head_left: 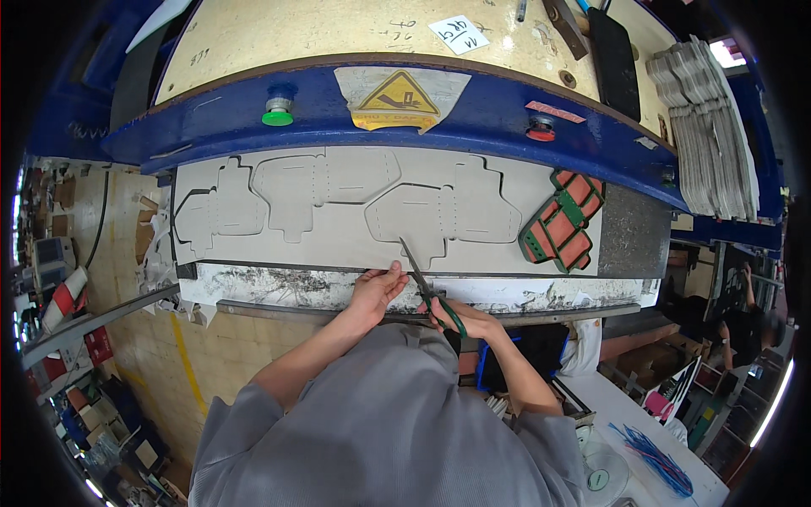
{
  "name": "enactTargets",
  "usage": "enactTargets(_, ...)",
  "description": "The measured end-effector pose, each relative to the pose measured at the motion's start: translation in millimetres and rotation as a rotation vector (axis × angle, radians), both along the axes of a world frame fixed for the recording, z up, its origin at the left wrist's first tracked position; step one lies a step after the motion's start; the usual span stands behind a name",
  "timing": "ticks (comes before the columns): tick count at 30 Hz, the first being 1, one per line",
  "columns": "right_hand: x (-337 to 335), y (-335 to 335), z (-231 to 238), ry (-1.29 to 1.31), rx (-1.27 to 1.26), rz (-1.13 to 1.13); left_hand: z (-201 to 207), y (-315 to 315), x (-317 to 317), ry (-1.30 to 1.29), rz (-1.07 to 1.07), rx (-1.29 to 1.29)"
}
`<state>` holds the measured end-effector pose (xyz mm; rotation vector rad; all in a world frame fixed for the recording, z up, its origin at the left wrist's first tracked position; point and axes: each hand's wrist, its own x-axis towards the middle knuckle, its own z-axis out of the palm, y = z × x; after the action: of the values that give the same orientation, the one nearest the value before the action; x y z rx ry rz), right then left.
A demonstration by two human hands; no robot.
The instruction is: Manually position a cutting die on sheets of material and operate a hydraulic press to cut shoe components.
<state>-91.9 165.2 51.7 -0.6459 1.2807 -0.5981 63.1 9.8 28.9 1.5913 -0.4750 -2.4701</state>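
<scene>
Green-handled scissors (420,277): pointing 11 o'clock over board (338,245)
Right hand (477,322): gripping handles
Left hand (376,292): curled; cannot tell if pinching
Carton (683,345), 4 o'clock: contents unclear

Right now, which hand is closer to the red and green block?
Right. The right hand, holding scissors, is left of the red and green block and nearer the person; the left hand is farther left, by the front edge of the grey sheet.
</scene>
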Motion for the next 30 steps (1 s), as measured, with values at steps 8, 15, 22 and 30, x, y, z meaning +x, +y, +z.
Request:
enactTargets(8,-7,-5,-1,0.006,0.019,0.148,5,2,-1,0.020,0.017,-0.006)
enactTargets(15,-1,-4,-9,-0.009,0.018,0.108,7,1,-2,0.004,0.030,-0.005)
enactTargets(22,19,-2,0,0.000,-0.062,-0.200,10,3,-5,-0.024,0.048,-0.032)
enactTargets(30,43,3,-20,-0.090,-0.016,-0.412,5,5,-4,-0.023,0.043,-0.040)
